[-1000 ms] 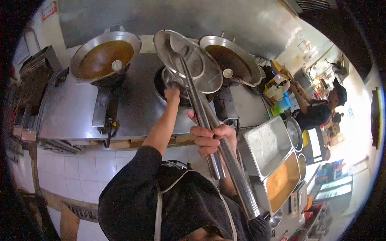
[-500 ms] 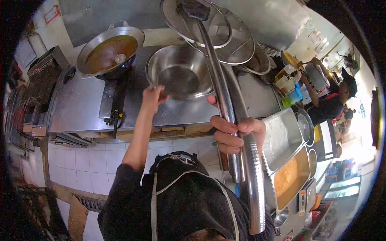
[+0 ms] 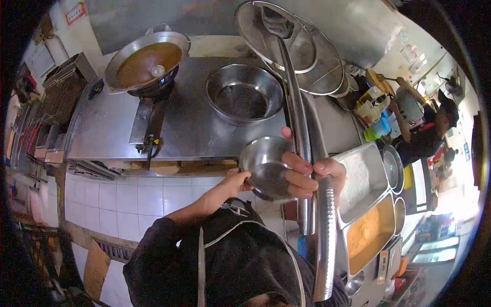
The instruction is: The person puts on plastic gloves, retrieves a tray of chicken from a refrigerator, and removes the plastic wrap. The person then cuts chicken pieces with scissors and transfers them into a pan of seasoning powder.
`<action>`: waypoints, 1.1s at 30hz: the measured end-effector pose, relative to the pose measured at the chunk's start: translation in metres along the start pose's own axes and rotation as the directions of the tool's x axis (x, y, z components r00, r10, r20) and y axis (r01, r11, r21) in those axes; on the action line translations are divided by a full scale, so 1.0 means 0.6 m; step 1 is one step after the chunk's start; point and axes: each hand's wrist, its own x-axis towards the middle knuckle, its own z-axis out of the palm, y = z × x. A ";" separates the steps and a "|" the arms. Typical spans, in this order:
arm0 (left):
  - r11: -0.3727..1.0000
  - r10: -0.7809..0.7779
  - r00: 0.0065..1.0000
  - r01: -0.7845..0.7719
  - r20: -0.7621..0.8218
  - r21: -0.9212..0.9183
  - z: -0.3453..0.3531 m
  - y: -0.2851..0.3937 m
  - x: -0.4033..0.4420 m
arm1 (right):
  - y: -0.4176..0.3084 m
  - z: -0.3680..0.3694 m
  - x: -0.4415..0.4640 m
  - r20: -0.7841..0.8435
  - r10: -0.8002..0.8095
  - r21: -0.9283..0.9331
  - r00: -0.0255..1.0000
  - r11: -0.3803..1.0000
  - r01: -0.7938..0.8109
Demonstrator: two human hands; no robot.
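My left hand (image 3: 236,183) grips the left rim of a steel bowl (image 3: 266,169), which is tilted and held off the counter in front of my body. My right hand (image 3: 314,171) is wrapped round two long tubular metal handles (image 3: 323,230) side by side. At their far end are large round wire-mesh strainers (image 3: 325,64), overlapping each other. Another wide steel bowl (image 3: 244,94) sits on the steel counter just beyond the held one. The right part of the held bowl is hidden behind my right fingers and the handles.
A wok (image 3: 148,59) of brown liquid stands on a burner at the back left. Trays of white powder (image 3: 358,179) and orange-brown crumbs (image 3: 371,233) are at my right, near a scale (image 3: 389,258). A co-worker (image 3: 429,123) stands beyond, at the far right.
My left hand has drawn one steel bowl towards me, away from the one still on the counter. The strainers remain in my right hand; the whole view has shifted slightly.
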 end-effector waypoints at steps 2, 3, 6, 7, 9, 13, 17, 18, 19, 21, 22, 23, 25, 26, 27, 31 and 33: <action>0.997 0.061 0.997 -0.063 -0.039 -0.043 0.002 -0.003 0.056 | 0.004 -0.006 -0.010 -0.022 -0.021 -0.011 1.000 1.000 0.021; 0.994 0.042 0.999 -0.044 -0.028 -0.100 -0.004 0.001 0.084 | 0.005 -0.009 -0.014 -0.028 -0.025 0.008 0.999 1.000 0.025; 0.985 0.136 0.988 -0.143 -0.079 -0.100 0.016 0.041 0.073 | 0.008 -0.006 -0.018 -0.091 -0.062 -0.035 0.994 0.998 0.059; 0.985 0.124 0.989 -0.133 -0.083 -0.108 0.015 0.047 0.085 | 0.009 -0.006 -0.020 -0.103 -0.056 -0.029 0.993 0.998 0.053; 0.980 0.133 0.977 -0.155 -0.169 -0.123 0.010 0.051 0.105 | 0.011 -0.006 -0.020 -0.155 -0.079 -0.019 0.985 0.997 0.077; 0.933 0.237 0.951 -0.279 -0.198 -0.228 -0.005 0.071 0.112 | 0.007 -0.016 -0.013 -0.054 -0.044 -0.028 0.998 0.999 0.043; 0.917 0.279 0.941 -0.321 -0.192 -0.239 -0.041 0.068 0.108 | 0.009 -0.018 0.015 -0.065 -0.018 -0.055 0.998 0.998 0.015; 0.915 0.292 0.926 -0.343 -0.240 -0.211 -0.045 0.072 0.098 | 0.009 -0.021 0.024 -0.052 0.010 -0.065 0.999 0.998 -0.013; 0.913 0.304 0.908 -0.364 -0.289 -0.183 -0.050 0.072 0.090 | 0.011 -0.024 0.033 -0.080 0.018 -0.072 0.997 0.997 -0.024; 0.897 0.323 0.889 -0.397 -0.323 -0.195 -0.065 0.065 0.081 | 0.011 -0.036 0.051 -0.101 0.052 -0.091 0.994 0.994 -0.061; 0.881 0.339 0.872 -0.426 -0.353 -0.207 -0.072 0.060 0.076 | 0.012 -0.044 0.059 -0.125 0.080 -0.111 0.989 0.989 -0.095; 0.877 0.343 0.869 -0.431 -0.356 -0.209 -0.082 0.054 0.075 | 0.014 -0.054 0.066 -0.144 0.082 -0.165 0.986 0.981 -0.106; 0.821 0.418 0.824 -0.523 -0.382 -0.229 -0.100 0.049 0.079 | 0.014 -0.070 0.075 -0.126 0.124 -0.182 0.984 0.973 -0.145; 0.815 0.423 0.820 -0.530 -0.385 -0.233 -0.110 0.050 0.082 | 0.013 -0.078 0.081 -0.114 0.162 -0.192 0.980 0.964 -0.182; 0.798 0.436 0.806 -0.552 -0.400 -0.241 -0.119 0.047 0.079 | 0.012 -0.086 0.088 -0.144 0.182 -0.200 0.973 0.957 -0.209; 0.781 0.441 0.792 -0.570 -0.423 -0.253 -0.151 0.043 0.077 | 0.022 -0.121 0.131 -0.147 0.244 -0.161 0.959 0.950 -0.267; 0.790 0.432 0.793 -0.562 -0.430 -0.245 -0.158 0.044 0.077 | 0.024 -0.149 0.157 -0.152 0.252 -0.169 0.956 0.946 -0.276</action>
